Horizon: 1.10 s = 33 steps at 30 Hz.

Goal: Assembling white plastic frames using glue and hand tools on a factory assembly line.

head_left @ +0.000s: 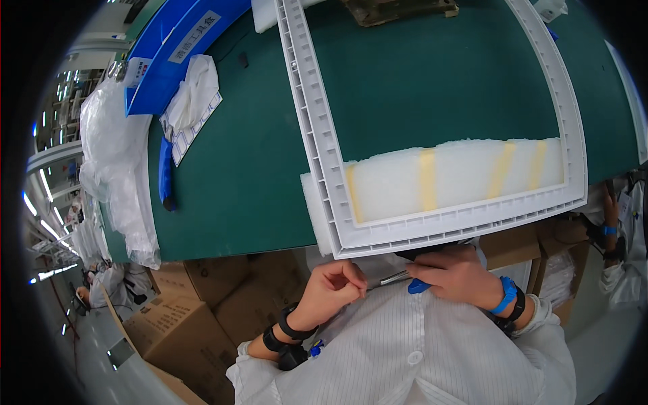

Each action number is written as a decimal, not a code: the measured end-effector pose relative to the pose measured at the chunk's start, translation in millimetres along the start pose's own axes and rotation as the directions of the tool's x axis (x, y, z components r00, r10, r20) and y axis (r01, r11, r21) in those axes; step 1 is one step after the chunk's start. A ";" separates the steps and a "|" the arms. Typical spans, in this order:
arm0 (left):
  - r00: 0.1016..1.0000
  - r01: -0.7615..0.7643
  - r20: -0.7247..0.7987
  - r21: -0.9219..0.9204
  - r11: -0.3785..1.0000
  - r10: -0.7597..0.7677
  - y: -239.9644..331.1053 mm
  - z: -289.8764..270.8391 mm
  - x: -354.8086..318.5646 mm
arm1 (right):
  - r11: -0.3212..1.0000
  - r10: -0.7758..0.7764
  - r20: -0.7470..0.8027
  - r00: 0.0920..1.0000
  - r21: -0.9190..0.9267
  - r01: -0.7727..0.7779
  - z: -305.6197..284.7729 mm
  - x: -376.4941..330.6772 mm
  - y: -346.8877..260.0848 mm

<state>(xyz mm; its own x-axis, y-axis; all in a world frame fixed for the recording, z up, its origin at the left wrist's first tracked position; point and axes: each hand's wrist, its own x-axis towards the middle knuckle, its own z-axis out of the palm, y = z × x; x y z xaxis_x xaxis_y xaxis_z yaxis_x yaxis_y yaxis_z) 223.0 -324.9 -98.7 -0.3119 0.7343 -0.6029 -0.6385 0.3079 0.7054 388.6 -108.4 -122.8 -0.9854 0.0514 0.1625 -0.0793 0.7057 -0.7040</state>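
My right hand [459,275] is closed around a small hand tool [393,278] with a slim metal end and a blue handle; its exact kind is unclear. The metal end points left, toward my left hand [329,291]. That hand's thumb and fingers are pinched together close to the tip, and whatever they may hold is too small to tell. Both hands are in front of my chest, just below the near edge of a large white plastic frame [466,226]. The frame lies on white foam [391,182] with yellowish strips, overhanging the table's near edge.
The green table [236,169] carries a blue bin [155,74], a white cloth [192,91], a blue-handled tool [165,172] and clear plastic bags [115,162] at left. Cardboard boxes [179,331] stand below. A co-worker's arm [611,212] shows at the right.
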 end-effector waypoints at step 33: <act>0.876 -0.351 0.136 0.837 0.420 0.463 15.3 27.3 5.4 | 0.898 0.057 0.295 0.954 0.402 -0.178 18.4 18.9 9.7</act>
<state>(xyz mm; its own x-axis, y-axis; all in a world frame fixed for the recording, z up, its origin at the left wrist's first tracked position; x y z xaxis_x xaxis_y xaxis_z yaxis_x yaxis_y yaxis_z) 230.8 -299.7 -80.9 -0.4735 0.8678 -0.1508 0.4305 0.3774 0.8199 366.5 -113.7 -139.2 -0.9888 -0.1197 -0.0890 0.0433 0.3406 -0.9392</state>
